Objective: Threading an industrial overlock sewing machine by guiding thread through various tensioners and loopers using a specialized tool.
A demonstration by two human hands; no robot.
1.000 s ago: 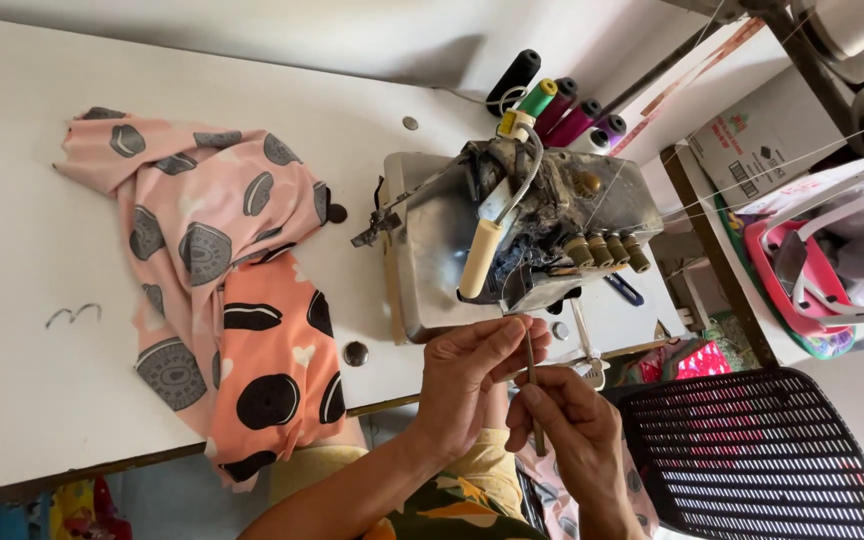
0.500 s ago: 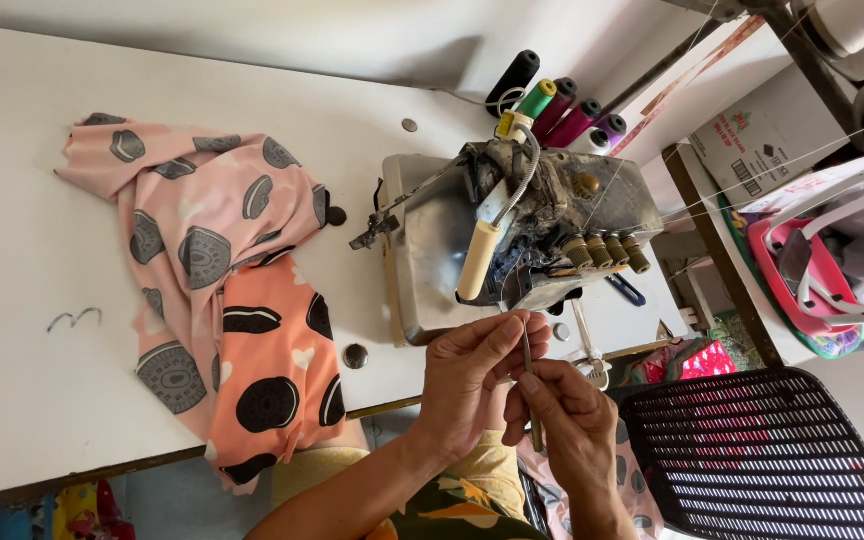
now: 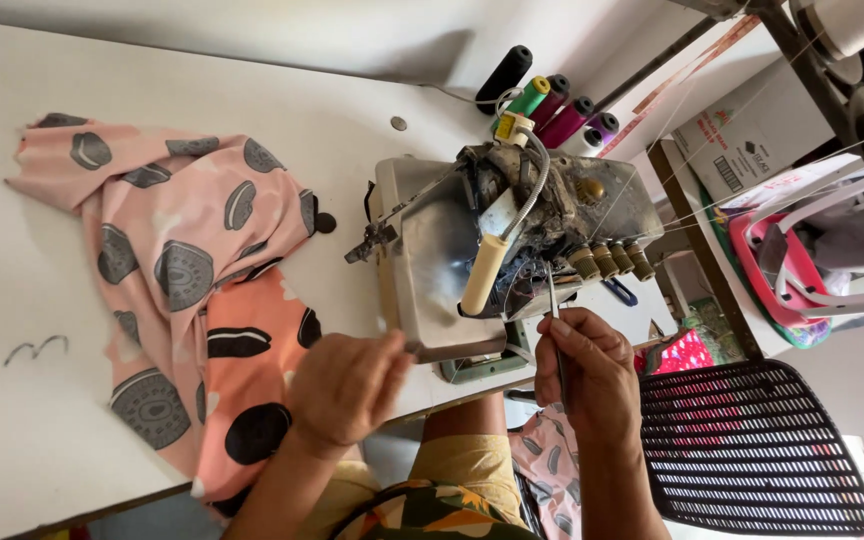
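While the right hand (image 3: 592,375) pinches slim metal tweezers (image 3: 553,305) with fingers closed round the shaft, the tips point up into the underside of the sewing machine (image 3: 512,235) at centre frame.

Item: left hand (image 3: 347,385), lower centre, blurred; fingers loosely curled, thumb toward the machine's front plate. Whether it holds a thread cannot be told.

Item: sewing machine, grey and worn, a row of brass-coloured dials on its right flank, a cream tube-shaped lamp on a flexible neck across its face.

Item: thread cones (image 3: 550,100), upper centre, black, green, maroon and purple, just behind the machine.

Item: pink printed fabric (image 3: 177,270), left of frame, lying crumpled on the white table (image 3: 32,420), well apart from both hands.

Item: black mesh basket (image 3: 752,450), lower right.

Handling note, as a judgement: threading goes best with the tweezer tips steady, wrist braced against the table edge, and the free hand keeping any thread taut and clear of the dials.
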